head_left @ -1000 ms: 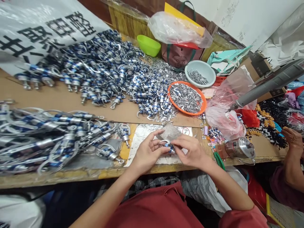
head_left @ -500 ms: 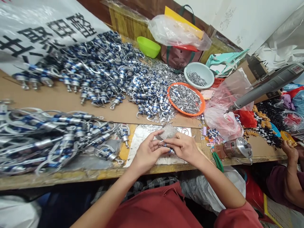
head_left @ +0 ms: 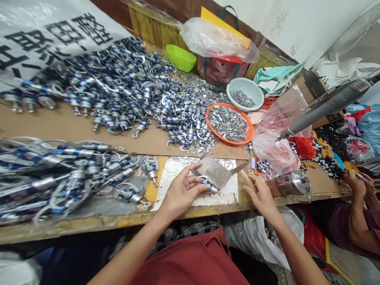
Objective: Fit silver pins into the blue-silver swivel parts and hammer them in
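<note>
My left hand (head_left: pixel 182 194) pinches a small blue-and-silver metal fitting with a curved silver lever (head_left: pixel 208 184) between thumb and fingers. A grey metal block (head_left: pixel 215 171) lies just beyond it on the stained white sheet (head_left: pixel 170 178). Over the block's right side sticks out a dark flat blade (head_left: pixel 240 168). My right hand (head_left: pixel 261 198) is over the table edge, fingers apart, beside a pale wooden handle (head_left: pixel 245 180); whether it touches the handle I cannot tell. More such fittings (head_left: pixel 127 192) lie bunched at the left.
A large heap of fittings (head_left: pixel 118 87) covers the back left. Small metal pieces fill an orange tray (head_left: pixel 251 134) and a pale blue bowl (head_left: pixel 259 89). An electric screwdriver (head_left: pixel 323 109) hangs at right, above a steel cup (head_left: pixel 292 184). Another person's hands (head_left: pixel 356 184) work far right.
My right hand has let go of the fitting and moved right to beside the wooden handle. My left hand keeps the fitting. The view has shifted slightly.
</note>
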Tool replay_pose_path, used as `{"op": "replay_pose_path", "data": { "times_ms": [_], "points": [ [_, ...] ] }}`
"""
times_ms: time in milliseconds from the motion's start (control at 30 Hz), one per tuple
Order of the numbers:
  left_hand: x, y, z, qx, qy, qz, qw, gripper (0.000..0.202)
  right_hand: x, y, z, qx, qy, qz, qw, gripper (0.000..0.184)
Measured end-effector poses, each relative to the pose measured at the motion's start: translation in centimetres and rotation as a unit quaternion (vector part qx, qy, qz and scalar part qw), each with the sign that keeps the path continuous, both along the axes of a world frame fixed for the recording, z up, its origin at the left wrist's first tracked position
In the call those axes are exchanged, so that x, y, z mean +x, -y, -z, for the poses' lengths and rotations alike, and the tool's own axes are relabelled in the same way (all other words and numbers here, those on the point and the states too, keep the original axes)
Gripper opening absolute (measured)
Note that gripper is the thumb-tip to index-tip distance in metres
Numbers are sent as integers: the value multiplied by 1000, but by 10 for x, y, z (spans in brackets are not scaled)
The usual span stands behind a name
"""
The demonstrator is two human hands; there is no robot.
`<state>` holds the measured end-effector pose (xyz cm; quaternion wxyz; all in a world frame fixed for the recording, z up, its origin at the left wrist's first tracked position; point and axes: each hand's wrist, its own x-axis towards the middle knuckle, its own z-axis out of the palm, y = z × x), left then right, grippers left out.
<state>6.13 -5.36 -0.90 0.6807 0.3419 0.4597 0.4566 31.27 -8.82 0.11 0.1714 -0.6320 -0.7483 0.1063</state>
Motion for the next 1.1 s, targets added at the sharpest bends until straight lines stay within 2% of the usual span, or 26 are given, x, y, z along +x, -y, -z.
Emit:
{"op": "replay_pose_path", "data": {
  "times_ms": [100, 200, 267, 333, 400, 533, 600, 667, 767, 867, 933, 1000, 1100],
  "points": [
    [1, 1, -1, -6, 5, -6, 1000, 72, -21, 1, -22, 82, -29, -88, 992, 45],
    [1, 1, -1, -8, 7, -9, 1000, 74, -40, 4, -40, 146, -40, -177, 973, 60],
    [1, 0, -1, -6, 6, -10, 1000, 75, -49, 4, -44, 170, -26, -201, 964, 64],
    [1, 0, -2, -8, 6, -12, 1000, 77, -53, 4, -42, 144, 16, -209, 967, 65],
    [2, 0, -2, -13, 9, -16, 1000, 79, -54, 4, -38, 110, 44, -210, 970, 64],
    [1, 0, -1, -15, 11, -24, 1000, 81, -53, 9, -28, 113, 13, -193, 975, 66],
    [1, 0, 0, -19, 10, -28, 999, 82, -47, 11, -23, 80, -6, -173, 982, 61],
    [1, 0, 1, -18, 6, -30, 999, 78, -34, 11, -16, 59, -45, -124, 989, 51],
    [1, 0, 3, -10, -1, -21, 1000, 60, -1, 6, -1, 39, -85, -19, 995, 41],
    [-1, 1, 5, -5, -52, -8, 999, 36, 24, -3, 9, -20, -29, 35, 999, 38],
    [-1, 3, 5, 6, -106, -9, 994, 26, 25, -13, 10, -11, 21, 40, 999, 32],
    [-2, 4, 6, 47, -148, -31, 987, 20, 11, -33, 8, 47, 36, 16, 998, 26],
    [-1, 6, 8, 150, -178, -82, 969, 12, -25, -79, 7, 123, 2, -84, 989, 23]
  ]
}}
